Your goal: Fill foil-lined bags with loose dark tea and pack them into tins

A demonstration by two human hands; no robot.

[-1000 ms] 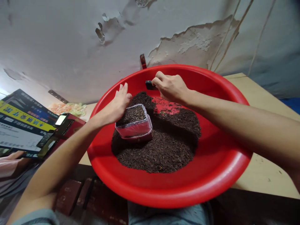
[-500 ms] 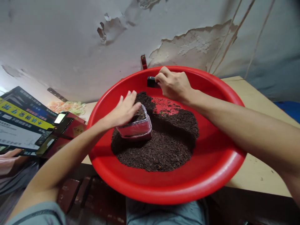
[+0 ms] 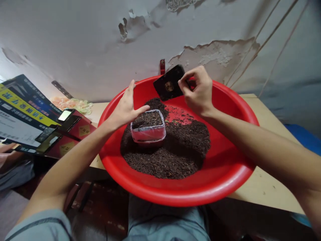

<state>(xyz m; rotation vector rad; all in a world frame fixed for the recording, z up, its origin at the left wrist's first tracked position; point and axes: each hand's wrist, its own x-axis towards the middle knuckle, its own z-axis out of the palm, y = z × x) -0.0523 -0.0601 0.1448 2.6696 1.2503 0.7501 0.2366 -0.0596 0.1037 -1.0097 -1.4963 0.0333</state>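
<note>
In the head view, a large red basin (image 3: 175, 198) holds a spread heap of dark, dry loose tea leaves (image 3: 163, 164). On the heap, in its left part, stands a small rectangular box (image 3: 148, 134), reddish and lined with clear plastic, filled with tea leaves. My left hand (image 3: 126, 108) is open beside the box, thumb stretched over its back left edge; whether it touches is unclear. My right hand (image 3: 199, 90) pinches a flat black box lid (image 3: 169, 83) with a gold emblem, held tilted above the basin's far side.
A pale wooden table (image 3: 263, 180) carries the basin. To the left are a printed carton (image 3: 27, 117), dark red boxes (image 3: 80, 129) and a pile of pale pink and green pieces (image 3: 72, 104). Behind is a peeling wall (image 3: 87, 43). Part of another person (image 3: 15, 164) shows far left.
My right hand has turned the black lid from edge-on to showing its gold-marked face. My left hand has moved up and left off the box's top, uncovering the leaves inside. The view has shifted slightly.
</note>
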